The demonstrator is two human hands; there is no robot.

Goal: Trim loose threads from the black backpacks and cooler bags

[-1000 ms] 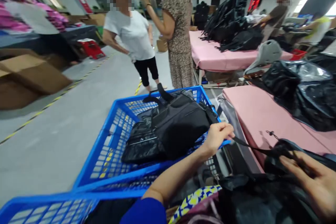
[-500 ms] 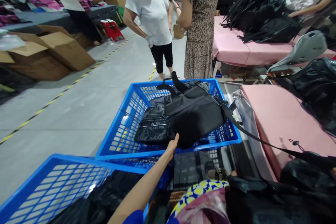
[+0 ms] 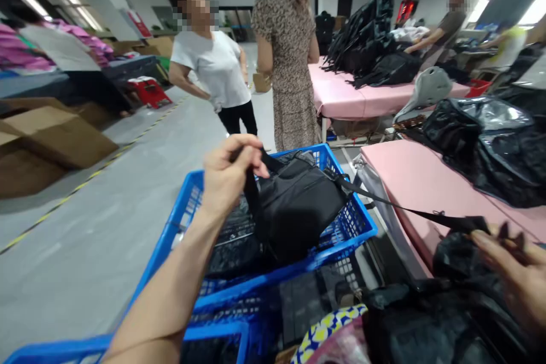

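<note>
My left hand [image 3: 228,173] is closed on the top handle of a black backpack [image 3: 298,207] that lies in a blue plastic crate [image 3: 341,239] in front of me. A long black strap [image 3: 409,213] runs from the backpack to the right, over the pink table [image 3: 409,182]. My right hand [image 3: 514,276] is at the lower right, fingers on the strap's end above a pile of black bags [image 3: 430,318]. Another dark bag lies under the backpack in the crate.
Two people [image 3: 213,77] stand talking just beyond the crate in the grey aisle. Black bags heap on pink tables [image 3: 350,94] at right, where another person works. Cardboard boxes [image 3: 55,136] lie at left. A second blue crate [image 3: 128,344] sits at the bottom edge.
My left hand has moved from the backpack's near edge up to its top handle and closed on it. My right hand has come back into view on the strap.
</note>
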